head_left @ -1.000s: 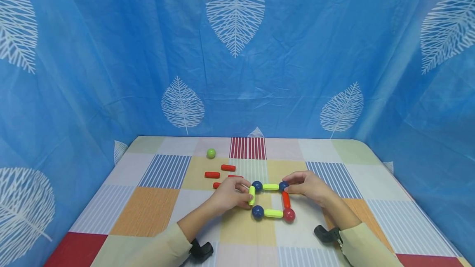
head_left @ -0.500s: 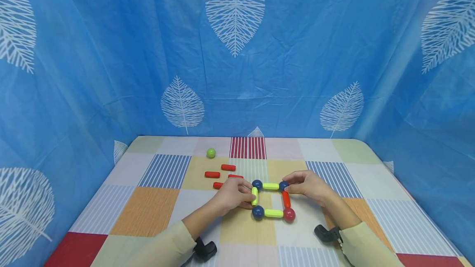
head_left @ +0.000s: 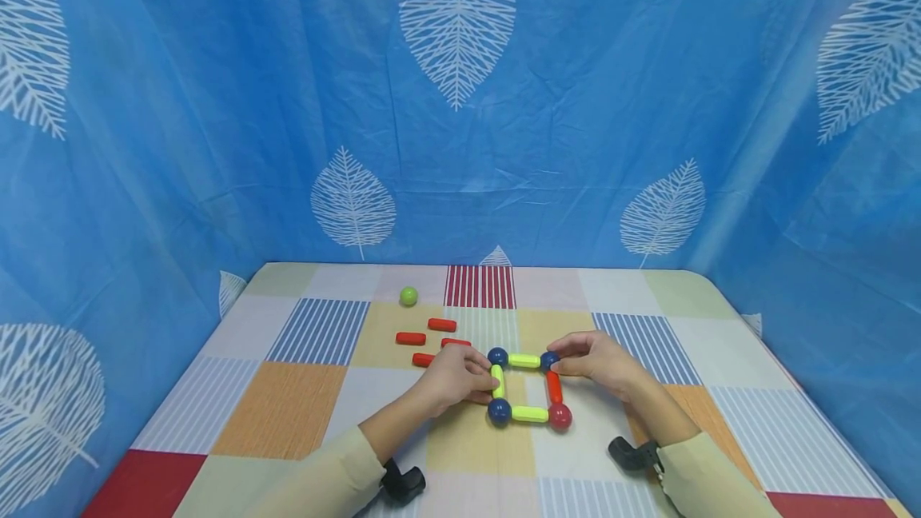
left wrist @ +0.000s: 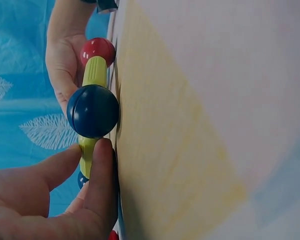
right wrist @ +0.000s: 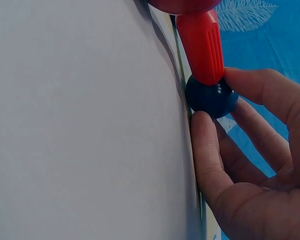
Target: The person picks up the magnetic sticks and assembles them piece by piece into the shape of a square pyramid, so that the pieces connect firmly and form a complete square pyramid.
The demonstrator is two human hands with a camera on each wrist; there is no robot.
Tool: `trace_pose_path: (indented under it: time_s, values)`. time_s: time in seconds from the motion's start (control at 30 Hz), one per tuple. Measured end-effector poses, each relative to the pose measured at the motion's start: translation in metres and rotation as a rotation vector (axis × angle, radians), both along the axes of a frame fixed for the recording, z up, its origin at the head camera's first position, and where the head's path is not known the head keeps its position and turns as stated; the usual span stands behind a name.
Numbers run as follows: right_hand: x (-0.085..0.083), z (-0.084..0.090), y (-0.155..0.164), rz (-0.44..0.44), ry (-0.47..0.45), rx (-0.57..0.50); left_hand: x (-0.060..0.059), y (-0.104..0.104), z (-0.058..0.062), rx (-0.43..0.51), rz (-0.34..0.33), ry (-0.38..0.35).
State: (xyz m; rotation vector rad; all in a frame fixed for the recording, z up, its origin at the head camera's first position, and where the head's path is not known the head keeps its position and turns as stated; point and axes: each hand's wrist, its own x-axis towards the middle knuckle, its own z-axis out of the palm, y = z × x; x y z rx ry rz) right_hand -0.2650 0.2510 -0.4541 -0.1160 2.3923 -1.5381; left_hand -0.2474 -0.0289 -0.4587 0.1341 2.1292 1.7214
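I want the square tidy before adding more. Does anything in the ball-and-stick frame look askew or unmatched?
The frame is closed, but its right side is a red stick where the other three sides are yellow-green. The near right corner is a red ball; the others are blue. Nothing looks broken.

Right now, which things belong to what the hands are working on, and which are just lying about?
In use: left hand pinching the yellow rod; right hand pinching the blue ball; red rod.
Lying about: green ball; loose red rods.
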Motion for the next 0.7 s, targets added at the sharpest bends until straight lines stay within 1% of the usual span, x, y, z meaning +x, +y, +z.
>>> trace_pose_path:
  time_s: [0.13,0.23,0.37,0.43,0.53,0.7]
  values:
    - [0.000,0.000,0.000,0.001,0.004,-0.001,0.000,0.001,0.001,-0.023,0.003,0.027]
    - [0.001,0.000,-0.001,-0.005,0.007,0.002,0.001,0.000,0.003,-0.029,-0.002,0.032]
    - [0.002,0.001,-0.001,-0.010,0.010,0.002,0.001,-0.004,0.004,-0.021,-0.019,0.023]
    - [0.002,0.001,-0.001,-0.009,0.010,0.002,0.001,-0.008,0.005,-0.031,-0.029,0.038]
    - [0.002,0.000,-0.001,-0.008,0.008,0.000,0.000,-0.016,0.005,-0.075,-0.043,0.080]
    - [0.002,0.000,-0.001,-0.015,-0.001,0.012,-0.005,-0.034,0.008,-0.190,-0.073,0.184]
